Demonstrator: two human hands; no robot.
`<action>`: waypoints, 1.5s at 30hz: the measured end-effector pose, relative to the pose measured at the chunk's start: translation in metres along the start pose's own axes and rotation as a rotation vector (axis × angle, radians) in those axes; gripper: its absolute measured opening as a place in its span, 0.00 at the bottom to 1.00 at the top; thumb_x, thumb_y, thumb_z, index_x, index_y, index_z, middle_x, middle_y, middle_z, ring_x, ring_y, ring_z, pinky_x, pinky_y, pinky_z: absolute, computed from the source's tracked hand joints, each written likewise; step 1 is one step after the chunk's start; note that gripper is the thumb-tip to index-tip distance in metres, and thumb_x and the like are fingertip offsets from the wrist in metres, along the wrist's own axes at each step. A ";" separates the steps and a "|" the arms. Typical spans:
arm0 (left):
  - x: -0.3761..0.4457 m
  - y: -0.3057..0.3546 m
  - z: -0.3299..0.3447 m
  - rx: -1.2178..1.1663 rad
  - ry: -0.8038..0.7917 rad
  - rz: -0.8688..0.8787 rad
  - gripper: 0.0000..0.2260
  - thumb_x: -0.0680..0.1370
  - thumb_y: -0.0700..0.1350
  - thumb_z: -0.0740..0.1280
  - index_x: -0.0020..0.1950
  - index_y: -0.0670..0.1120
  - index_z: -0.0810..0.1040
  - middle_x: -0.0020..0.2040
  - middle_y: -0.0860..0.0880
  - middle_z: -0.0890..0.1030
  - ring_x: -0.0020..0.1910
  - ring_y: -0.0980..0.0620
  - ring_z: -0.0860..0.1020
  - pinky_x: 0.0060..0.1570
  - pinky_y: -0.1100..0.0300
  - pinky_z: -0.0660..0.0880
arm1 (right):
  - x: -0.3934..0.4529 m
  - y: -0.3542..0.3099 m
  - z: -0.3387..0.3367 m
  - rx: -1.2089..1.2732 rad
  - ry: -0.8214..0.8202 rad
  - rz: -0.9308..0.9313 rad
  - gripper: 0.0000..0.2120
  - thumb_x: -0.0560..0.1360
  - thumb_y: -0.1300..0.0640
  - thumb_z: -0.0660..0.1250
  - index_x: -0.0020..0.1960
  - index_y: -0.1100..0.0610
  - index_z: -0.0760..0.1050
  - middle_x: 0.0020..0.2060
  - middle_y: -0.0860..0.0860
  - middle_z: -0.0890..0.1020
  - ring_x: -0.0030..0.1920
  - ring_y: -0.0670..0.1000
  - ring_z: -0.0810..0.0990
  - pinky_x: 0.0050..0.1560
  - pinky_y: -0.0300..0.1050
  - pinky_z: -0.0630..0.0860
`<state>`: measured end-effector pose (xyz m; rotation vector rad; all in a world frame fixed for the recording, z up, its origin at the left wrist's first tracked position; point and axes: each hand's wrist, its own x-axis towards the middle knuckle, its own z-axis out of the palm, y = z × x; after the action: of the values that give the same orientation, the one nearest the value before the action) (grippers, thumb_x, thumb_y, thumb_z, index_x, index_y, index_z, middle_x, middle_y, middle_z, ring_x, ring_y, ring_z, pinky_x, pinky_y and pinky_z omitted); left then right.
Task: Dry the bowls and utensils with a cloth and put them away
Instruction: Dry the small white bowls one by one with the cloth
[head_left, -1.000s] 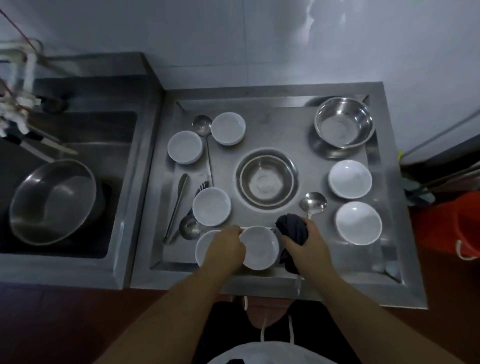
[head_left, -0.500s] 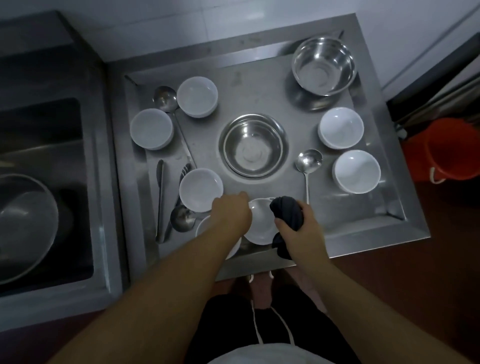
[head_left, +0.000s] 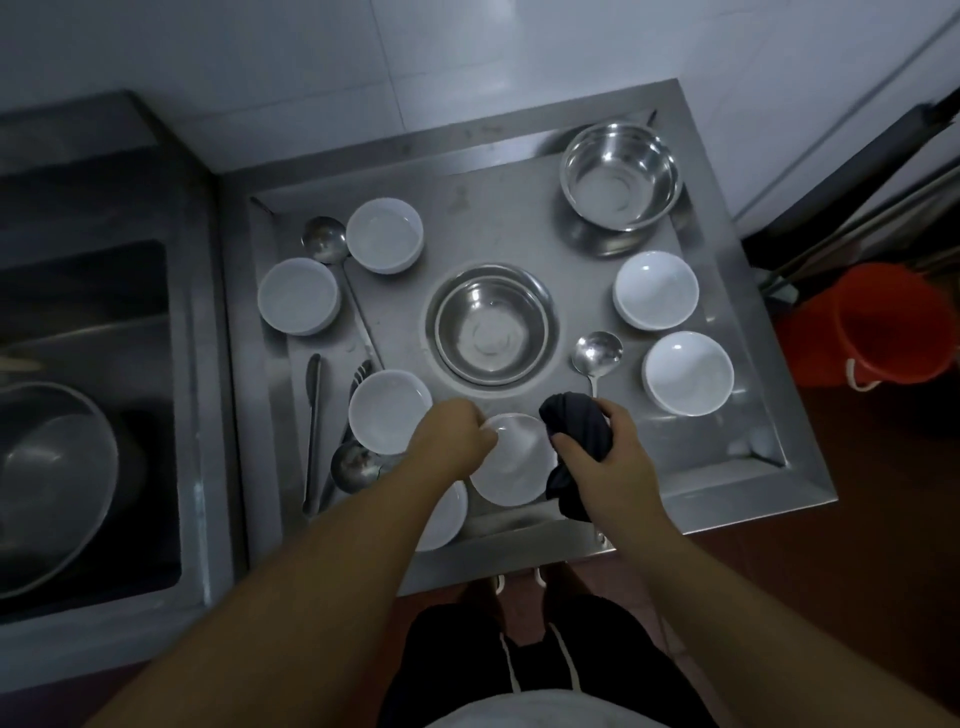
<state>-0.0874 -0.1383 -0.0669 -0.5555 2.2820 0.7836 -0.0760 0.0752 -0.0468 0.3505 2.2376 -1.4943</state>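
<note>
My left hand grips the far-left rim of a white bowl at the front of the steel tray. My right hand holds a bunched dark cloth against that bowl's right side. Another white bowl lies partly under my left forearm. More white bowls sit around. A steel bowl rests in the tray's middle, a bigger one at the back right. Ladles and a knife lie on the tray.
A sink to the left holds a large steel basin. An orange bucket stands on the floor at the right, beside leaning poles. A white tiled wall runs behind the tray.
The camera view has shifted and tilted back up a little. My left hand has slid to the bowl's far rim and the cloth hand stays at its right side.
</note>
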 end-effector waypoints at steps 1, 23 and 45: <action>-0.004 0.000 -0.006 -0.081 0.027 -0.012 0.12 0.80 0.49 0.69 0.45 0.41 0.85 0.39 0.43 0.85 0.39 0.45 0.83 0.38 0.54 0.77 | 0.000 -0.006 -0.003 -0.007 0.006 -0.021 0.20 0.74 0.45 0.75 0.58 0.28 0.70 0.48 0.30 0.81 0.48 0.33 0.81 0.43 0.37 0.75; -0.170 -0.010 -0.160 -1.463 -0.061 0.321 0.26 0.79 0.50 0.71 0.73 0.39 0.75 0.67 0.35 0.81 0.60 0.39 0.82 0.66 0.42 0.79 | -0.067 -0.206 0.056 -0.305 -0.061 -0.957 0.22 0.78 0.59 0.73 0.70 0.48 0.76 0.63 0.44 0.79 0.60 0.43 0.79 0.59 0.36 0.77; -0.198 -0.007 -0.200 -1.527 0.040 0.546 0.33 0.77 0.63 0.68 0.78 0.47 0.72 0.70 0.36 0.80 0.69 0.35 0.80 0.68 0.30 0.74 | -0.089 -0.306 0.065 -0.915 0.023 -1.454 0.19 0.76 0.59 0.73 0.66 0.53 0.83 0.59 0.53 0.83 0.55 0.58 0.81 0.58 0.50 0.79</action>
<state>-0.0343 -0.2406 0.1896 -0.5116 1.4317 2.7680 -0.1167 -0.1014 0.2231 -1.8078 2.9061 -0.5681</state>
